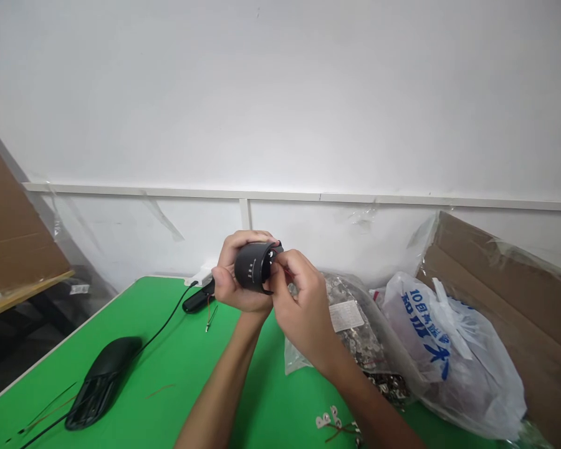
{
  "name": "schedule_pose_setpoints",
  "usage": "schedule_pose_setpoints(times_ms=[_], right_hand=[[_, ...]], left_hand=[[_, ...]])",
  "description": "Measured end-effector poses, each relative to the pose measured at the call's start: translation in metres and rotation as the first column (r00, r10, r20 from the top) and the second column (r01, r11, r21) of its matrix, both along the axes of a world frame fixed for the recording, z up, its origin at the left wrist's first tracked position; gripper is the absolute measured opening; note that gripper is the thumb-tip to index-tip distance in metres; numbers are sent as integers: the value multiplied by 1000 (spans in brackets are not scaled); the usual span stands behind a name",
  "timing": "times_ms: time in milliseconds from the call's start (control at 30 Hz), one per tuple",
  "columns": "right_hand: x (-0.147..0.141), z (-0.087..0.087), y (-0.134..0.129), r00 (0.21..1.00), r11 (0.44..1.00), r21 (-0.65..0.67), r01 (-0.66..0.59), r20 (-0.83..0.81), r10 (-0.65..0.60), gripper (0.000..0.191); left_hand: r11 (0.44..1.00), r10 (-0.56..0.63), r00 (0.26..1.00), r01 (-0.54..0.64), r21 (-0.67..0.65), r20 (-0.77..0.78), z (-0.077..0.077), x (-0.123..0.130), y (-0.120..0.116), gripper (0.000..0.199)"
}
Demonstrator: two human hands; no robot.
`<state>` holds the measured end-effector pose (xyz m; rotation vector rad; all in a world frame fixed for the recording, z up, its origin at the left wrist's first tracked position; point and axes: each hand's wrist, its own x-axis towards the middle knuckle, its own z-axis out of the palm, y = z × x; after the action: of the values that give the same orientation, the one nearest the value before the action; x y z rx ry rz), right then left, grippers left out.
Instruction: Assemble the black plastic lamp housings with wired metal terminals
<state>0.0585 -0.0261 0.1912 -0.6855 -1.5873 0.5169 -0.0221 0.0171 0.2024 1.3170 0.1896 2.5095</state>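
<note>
My left hand (234, 274) is wrapped round a black cylindrical housing (250, 265) with small white marks printed on its side. The housing is held above the table, its open end facing right. At that opening, the fingers of my right hand (302, 290) are pinched together. A bit of thin reddish wire (288, 273) shows at those fingertips; its ends are hidden. Below and left of my left hand is a black handle-like part (199, 300), and I cannot tell whether it joins the housing. Close by hangs or lies a thin wire with a small metal end (209, 321).
On the green table (187, 380), a black mouse-shaped device (105, 380) with a cable lies left. Right are a clear bag of small metal parts (355, 337), a white plastic bag (430, 337) and a cardboard box (505, 299). Small metal tabs (327, 419) lie in front. A white wall (280, 93) stands behind.
</note>
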Motion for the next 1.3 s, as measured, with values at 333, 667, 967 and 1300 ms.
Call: schedule_pose_setpoints(times_ms=[333,667,967,1300], right_hand=[[-2,-4,5,1000,1000,6,29,-3,-29,16],[2,-3,9,999,1000,4,31,32,-31,16],[49,-5,49,952,939,199,280,-184,-245,33],[56,-22,77,969,827,519,216,-220,-116,36]], left_hand=[[992,88,992,-95,-84,-86,0,-2,-1,63],[998,49,996,-53,-46,-81,-6,-2,5,60],[865,-201,925,322,-385,322,15,16,5,73],[320,-558,581,809,-492,592,16,46,-13,62]])
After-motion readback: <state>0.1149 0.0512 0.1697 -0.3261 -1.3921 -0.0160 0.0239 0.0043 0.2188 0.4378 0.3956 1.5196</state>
